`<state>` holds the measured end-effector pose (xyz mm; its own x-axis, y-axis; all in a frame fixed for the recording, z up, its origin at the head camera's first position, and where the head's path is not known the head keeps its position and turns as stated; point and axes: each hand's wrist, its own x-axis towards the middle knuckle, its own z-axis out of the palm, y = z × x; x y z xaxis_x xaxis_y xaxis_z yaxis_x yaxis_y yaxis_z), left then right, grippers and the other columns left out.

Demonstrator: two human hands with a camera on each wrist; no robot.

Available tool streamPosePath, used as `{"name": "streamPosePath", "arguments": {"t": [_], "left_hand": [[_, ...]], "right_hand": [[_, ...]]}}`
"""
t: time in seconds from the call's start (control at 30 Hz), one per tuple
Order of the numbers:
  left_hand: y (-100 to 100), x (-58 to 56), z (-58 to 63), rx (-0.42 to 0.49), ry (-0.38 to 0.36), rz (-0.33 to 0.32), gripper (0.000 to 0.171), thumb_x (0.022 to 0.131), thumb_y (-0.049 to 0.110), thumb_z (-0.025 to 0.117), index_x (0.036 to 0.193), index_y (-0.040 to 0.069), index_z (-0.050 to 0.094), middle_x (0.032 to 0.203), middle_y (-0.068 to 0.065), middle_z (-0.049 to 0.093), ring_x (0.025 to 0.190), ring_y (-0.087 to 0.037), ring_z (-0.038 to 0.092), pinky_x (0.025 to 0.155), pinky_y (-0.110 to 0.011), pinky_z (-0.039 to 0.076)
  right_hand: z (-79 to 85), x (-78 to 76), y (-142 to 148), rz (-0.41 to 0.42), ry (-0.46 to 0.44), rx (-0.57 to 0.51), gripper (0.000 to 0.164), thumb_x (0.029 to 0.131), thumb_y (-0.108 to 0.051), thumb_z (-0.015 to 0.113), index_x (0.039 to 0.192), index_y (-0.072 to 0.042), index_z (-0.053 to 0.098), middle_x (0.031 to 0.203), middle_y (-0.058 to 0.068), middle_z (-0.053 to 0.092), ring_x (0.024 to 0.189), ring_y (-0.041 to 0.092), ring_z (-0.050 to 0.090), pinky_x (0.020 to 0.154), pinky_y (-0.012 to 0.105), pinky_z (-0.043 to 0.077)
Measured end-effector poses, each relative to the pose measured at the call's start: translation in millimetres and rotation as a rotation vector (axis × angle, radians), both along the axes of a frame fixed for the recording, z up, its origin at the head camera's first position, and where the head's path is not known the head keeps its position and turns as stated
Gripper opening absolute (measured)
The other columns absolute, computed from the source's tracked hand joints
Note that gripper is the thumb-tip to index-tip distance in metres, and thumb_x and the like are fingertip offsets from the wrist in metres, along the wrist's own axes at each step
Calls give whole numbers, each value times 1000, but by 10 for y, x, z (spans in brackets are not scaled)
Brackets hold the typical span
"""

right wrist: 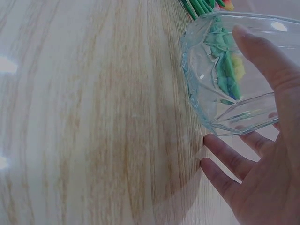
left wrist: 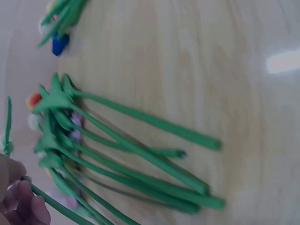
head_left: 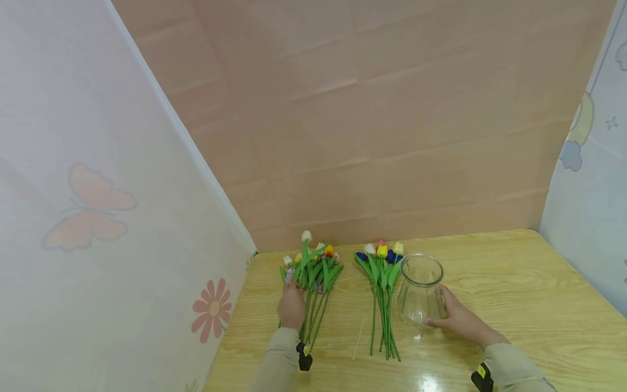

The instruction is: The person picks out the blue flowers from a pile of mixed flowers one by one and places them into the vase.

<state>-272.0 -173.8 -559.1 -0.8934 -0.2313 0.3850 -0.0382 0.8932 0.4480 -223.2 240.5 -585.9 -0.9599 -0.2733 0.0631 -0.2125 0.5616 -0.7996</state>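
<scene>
My left hand (head_left: 291,306) pinches the green stem of an artificial tulip (left wrist: 56,205) between thumb and fingers. In the head view a white tulip bloom (head_left: 306,236) stands highest, just above that hand. Beside and under the hand lies the left bunch of tulips (head_left: 320,272), with white, orange and purple blooms and stems toward me. A clear glass vase (head_left: 420,296) with a wide round rim stands upright at the right. From its right side, my right hand (head_left: 458,316) grips it low, thumb on the near side and fingers spread around the far side.
Between the left bunch and the vase lies a second bunch of tulips (head_left: 384,294), with yellow, white, pink and blue blooms. The wooden table (head_left: 514,283) meets a brown backdrop (head_left: 392,136) behind. A patterned panel (head_left: 147,218) borders its left side.
</scene>
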Motion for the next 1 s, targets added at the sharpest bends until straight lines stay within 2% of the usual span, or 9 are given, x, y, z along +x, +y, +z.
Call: {"name": "streamPosePath", "arguments": {"t": [0.2,0.37,0.53,0.7,0.8,0.9,1.0], "left_hand": [[-113,76,-107,-57,-44,-20,19,87,10,71,104,5,66,94,-13,66,67,-27,67,51,-40,52],[-168,103,-176,-39,-64,-6,23,85,9,72,107,12,67,89,-14,67,64,-30,66,48,-44,49],[-210,99,-220,-22,-131,-6,24,89,6,66,111,16,67,93,-13,69,57,-23,61,44,-38,45],[-189,94,-183,-25,-176,-2,24,90,5,62,113,10,65,100,-16,66,55,-21,58,44,-38,45],[-129,82,-152,-57,-149,17,36,88,10,69,122,3,62,109,-21,63,59,-26,62,47,-41,50],[-27,66,-124,-121,-90,-1,45,84,14,75,123,-2,57,115,-21,59,62,-26,64,49,-40,52],[130,61,-76,-159,-6,-55,36,83,11,75,114,1,59,109,-17,61,62,-22,62,45,-34,49]], "right_hand": [[12,6,-4,1,-3,-8,108,82,-39,75,151,3,2,151,40,8,133,63,13,100,75,18],[15,16,-8,2,-3,-4,108,83,-39,75,151,4,2,151,40,7,133,63,13,100,74,18],[19,20,-10,2,8,-6,106,83,-40,74,150,3,5,150,40,10,133,63,15,100,75,19],[21,14,-11,7,30,-16,104,83,-38,75,150,3,7,150,40,12,133,63,16,99,75,20],[24,14,-7,3,19,-5,106,83,-39,75,150,4,5,150,40,10,133,63,15,100,74,20],[27,18,-7,2,7,5,107,83,-40,74,150,4,3,150,41,8,132,64,14,99,75,20],[20,19,-12,0,4,8,108,82,-40,75,150,5,3,149,41,8,132,64,14,100,74,20]]}}
